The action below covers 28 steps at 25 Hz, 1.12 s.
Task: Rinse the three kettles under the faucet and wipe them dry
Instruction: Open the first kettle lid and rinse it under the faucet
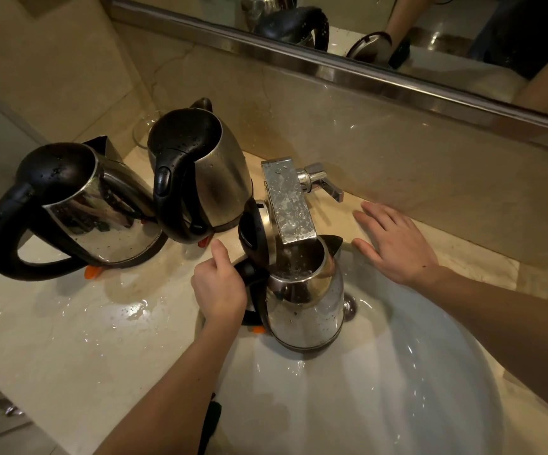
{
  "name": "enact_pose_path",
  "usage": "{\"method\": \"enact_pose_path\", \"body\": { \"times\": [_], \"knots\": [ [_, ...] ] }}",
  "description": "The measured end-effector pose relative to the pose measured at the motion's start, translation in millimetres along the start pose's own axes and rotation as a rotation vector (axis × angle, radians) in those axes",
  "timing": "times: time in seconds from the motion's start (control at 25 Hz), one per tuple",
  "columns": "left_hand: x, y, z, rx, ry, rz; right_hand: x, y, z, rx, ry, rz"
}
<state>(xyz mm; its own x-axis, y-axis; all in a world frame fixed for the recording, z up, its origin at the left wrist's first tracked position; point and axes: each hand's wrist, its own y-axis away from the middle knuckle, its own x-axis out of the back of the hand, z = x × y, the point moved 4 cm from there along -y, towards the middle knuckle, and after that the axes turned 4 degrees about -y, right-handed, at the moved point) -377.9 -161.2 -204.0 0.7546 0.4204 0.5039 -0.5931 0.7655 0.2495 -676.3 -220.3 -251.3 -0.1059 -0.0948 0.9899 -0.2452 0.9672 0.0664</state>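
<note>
A steel kettle [305,303] with its black lid flipped open stands in the white sink [397,389], right under the square chrome faucet [290,201]. Water lies inside it. My left hand [218,287] grips its black handle. My right hand [394,239] rests flat with spread fingers on the counter edge right of the faucet, just below the faucet lever [323,183]. Two more steel kettles with black lids shut stand wet on the counter: one at the far left [102,208] and one behind it near the faucet [207,172].
A beige stone counter [79,339] with puddles runs left of the sink. A clear glass bowl [141,133] sits behind the kettles. A mirror [364,34] spans the back wall above a stone backsplash. A dark object [210,421] lies at the counter's front edge.
</note>
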Motion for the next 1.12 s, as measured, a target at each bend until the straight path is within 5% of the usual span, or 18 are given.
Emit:
{"method": "enact_pose_path", "body": {
  "times": [1.12],
  "knots": [
    [2.9,-3.8,-1.7,-0.033,-0.062,-0.051,0.0,-0.3,0.6,-0.004,-0.014,0.021]
  ]
}}
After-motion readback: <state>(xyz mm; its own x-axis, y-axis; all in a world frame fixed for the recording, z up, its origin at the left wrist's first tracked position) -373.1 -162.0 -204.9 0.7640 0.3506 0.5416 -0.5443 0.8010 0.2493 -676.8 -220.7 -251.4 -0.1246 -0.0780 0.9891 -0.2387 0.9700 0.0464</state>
